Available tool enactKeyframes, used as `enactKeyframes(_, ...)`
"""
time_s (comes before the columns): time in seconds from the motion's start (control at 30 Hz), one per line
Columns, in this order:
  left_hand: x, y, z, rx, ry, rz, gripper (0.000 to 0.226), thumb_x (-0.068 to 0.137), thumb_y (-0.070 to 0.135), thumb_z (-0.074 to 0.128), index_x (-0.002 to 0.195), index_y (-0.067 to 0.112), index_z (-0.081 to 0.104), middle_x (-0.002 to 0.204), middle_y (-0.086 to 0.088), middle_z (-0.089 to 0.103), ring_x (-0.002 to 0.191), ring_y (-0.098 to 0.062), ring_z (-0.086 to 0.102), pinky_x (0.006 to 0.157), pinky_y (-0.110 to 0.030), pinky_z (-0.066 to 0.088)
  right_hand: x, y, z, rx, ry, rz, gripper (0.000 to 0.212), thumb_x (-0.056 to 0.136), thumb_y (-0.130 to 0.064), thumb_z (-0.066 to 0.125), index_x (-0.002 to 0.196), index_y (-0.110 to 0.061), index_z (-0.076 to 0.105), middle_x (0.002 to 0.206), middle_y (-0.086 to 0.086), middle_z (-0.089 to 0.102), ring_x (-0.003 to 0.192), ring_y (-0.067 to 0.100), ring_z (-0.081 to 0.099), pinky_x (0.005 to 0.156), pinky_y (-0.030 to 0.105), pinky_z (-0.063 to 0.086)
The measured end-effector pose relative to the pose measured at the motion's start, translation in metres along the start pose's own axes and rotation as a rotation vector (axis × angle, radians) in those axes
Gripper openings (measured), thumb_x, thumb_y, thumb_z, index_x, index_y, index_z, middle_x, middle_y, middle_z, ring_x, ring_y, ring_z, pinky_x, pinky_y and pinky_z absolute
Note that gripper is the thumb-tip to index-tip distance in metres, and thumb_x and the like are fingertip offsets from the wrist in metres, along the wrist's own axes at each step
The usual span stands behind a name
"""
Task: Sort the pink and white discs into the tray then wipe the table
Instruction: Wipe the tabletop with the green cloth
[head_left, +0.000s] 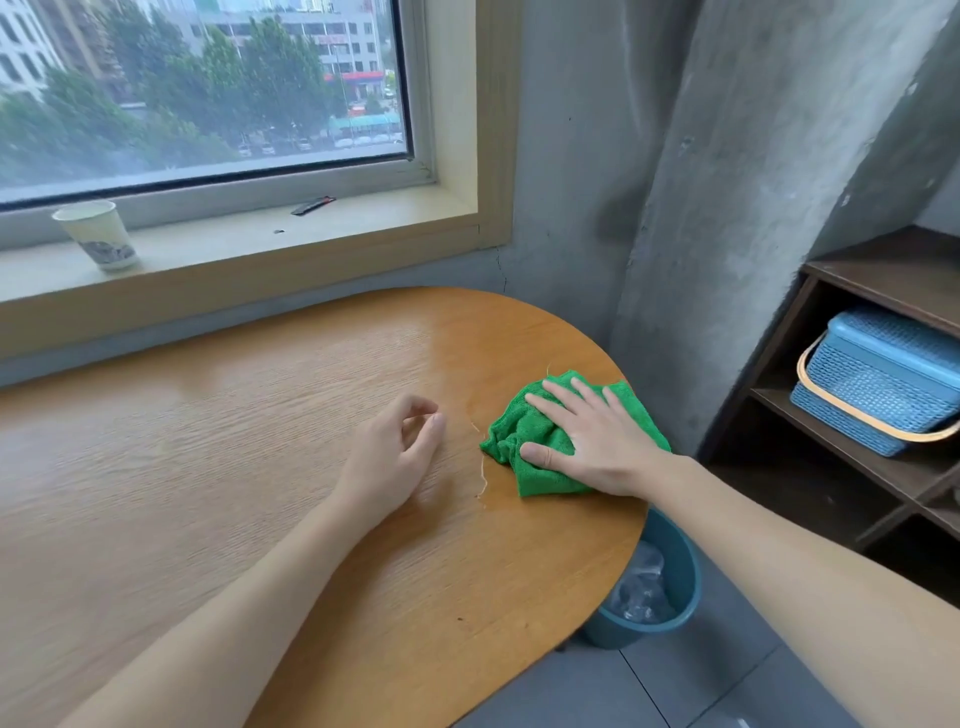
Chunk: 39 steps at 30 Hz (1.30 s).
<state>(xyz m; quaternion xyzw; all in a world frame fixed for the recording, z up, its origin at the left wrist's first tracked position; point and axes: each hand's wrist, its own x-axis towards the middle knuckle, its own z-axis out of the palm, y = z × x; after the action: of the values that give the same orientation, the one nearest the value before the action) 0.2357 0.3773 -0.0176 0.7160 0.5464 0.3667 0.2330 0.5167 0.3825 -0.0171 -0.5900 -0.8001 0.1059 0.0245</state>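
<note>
Wiping the bench
Right hand (597, 441) pressed flat on a green cloth (524, 441); left hand (395, 447) rested loosely curled on the bench (208, 441).

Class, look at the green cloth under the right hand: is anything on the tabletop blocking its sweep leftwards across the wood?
Only the left hand, resting on the table just left of the green cloth that the right hand presses flat. Past it, bare wood.

Hidden and cut-off parts at the table's right end

The right hand (597, 441) covers the middle of the green cloth (524, 441); the table (260, 415) runs out at the left and bottom edges. Its rim hides part of the blue bin (675, 571), whose crumpled contents are unclear. The blue basket (883, 384) is cut by the right edge, and a small dark item (312, 206) on the sill cannot be identified.
</note>
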Motion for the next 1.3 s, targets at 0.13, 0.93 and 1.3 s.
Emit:
enactKeyframes(0.13, -0.002, -0.003, -0.003, -0.02, 0.004, -0.008, 0.014, 0.103, 0.036, 0.059, 0.108, 0.025, 0.067, 0.101, 0.017, 0.069, 0.099, 0.011, 0.059, 0.077, -0.008, 0.04, -0.011, -0.011, 0.003, 0.011, -0.001, -0.033, 0.107, 0.07, -0.099, 0.007, 0.16, -0.041, 0.006, 0.169, -0.01, 0.0, 0.156, 0.017, -0.007, 0.125, 0.052, -0.003)
enactKeyframes(0.93, -0.004, -0.005, -0.005, -0.097, 0.07, -0.06, 0.015, 0.105, 0.037, 0.056, 0.107, 0.026, 0.066, 0.098, 0.019, 0.069, 0.092, 0.018, 0.06, 0.072, -0.001, 0.038, 0.006, -0.091, 0.016, -0.009, 0.053, 0.257, 0.107, 0.07, -0.099, 0.012, 0.158, -0.037, 0.012, 0.167, 0.008, 0.006, 0.154, 0.033, -0.003, 0.121, 0.062, -0.002)
enactKeyframes(1.3, -0.001, -0.005, -0.002, -0.04, 0.068, -0.068, 0.017, 0.105, 0.036, 0.055, 0.103, 0.023, 0.066, 0.092, 0.016, 0.07, 0.089, 0.018, 0.061, 0.074, 0.0, 0.038, 0.068, -0.084, 0.01, 0.073, 0.123, 0.237, 0.09, 0.093, -0.077, 0.026, 0.161, -0.019, 0.017, 0.168, 0.006, 0.012, 0.156, 0.026, 0.004, 0.126, 0.049, 0.006)
